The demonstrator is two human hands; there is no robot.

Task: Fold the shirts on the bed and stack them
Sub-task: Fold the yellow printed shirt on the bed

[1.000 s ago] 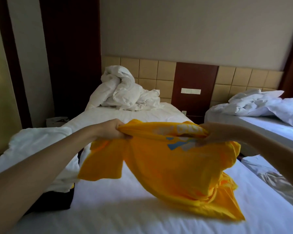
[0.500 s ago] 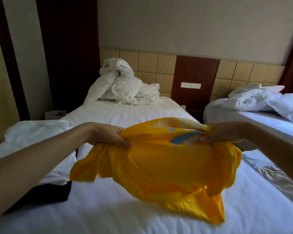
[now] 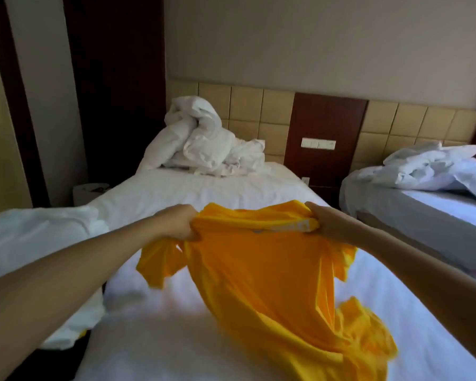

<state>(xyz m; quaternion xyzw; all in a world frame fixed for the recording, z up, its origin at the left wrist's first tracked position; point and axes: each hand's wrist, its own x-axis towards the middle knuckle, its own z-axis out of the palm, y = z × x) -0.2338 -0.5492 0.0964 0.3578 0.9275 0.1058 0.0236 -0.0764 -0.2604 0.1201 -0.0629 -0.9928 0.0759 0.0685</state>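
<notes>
Over the white bed [image 3: 193, 191] we saw a yellow shirt [image 3: 259, 273] held up by its top edge, the left hand [image 3: 179, 222] and the right hand [image 3: 329, 224] each with fingers curled tight round a bunch of cloth, while the body hung between them and its lower end trailed toward the sheet at the near right. Beside the right hand a pale print [image 3: 289, 229] with a blue mark showed on the fabric, too blurred and creased for us to read. At the bed's head lay a crumpled white duvet [image 3: 204, 144].
</notes>
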